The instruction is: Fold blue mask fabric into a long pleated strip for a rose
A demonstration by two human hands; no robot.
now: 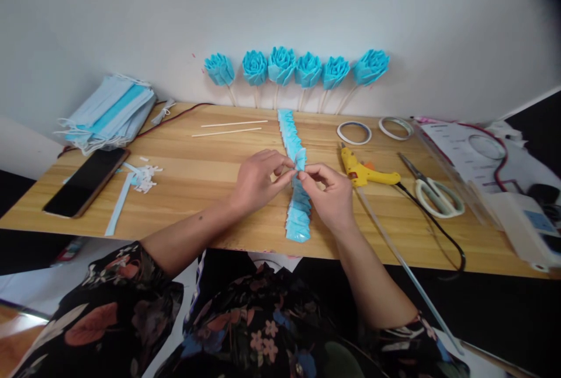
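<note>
A long strip of folded blue mask fabric (298,223) with jagged, petal-like edges runs front to back across the middle of the table. My left hand (262,180) and my right hand (328,196) meet over its middle. Thumbs and forefingers of both hands pinch a small blue folded piece (300,159) there. Whether that piece is joined to the strip cannot be made out. Behind the strip, several blue fabric roses (281,66) on thin sticks lean against the wall. Two bare wooden sticks (232,132) lie left of the strip's far end.
A yellow glue gun (367,172) and scissors (438,196) lie to the right, with tape rolls (354,132) behind. On the left are stacked face masks (111,110), a phone (87,182) and white scraps (146,177). The table's front edge (245,251) is close to me.
</note>
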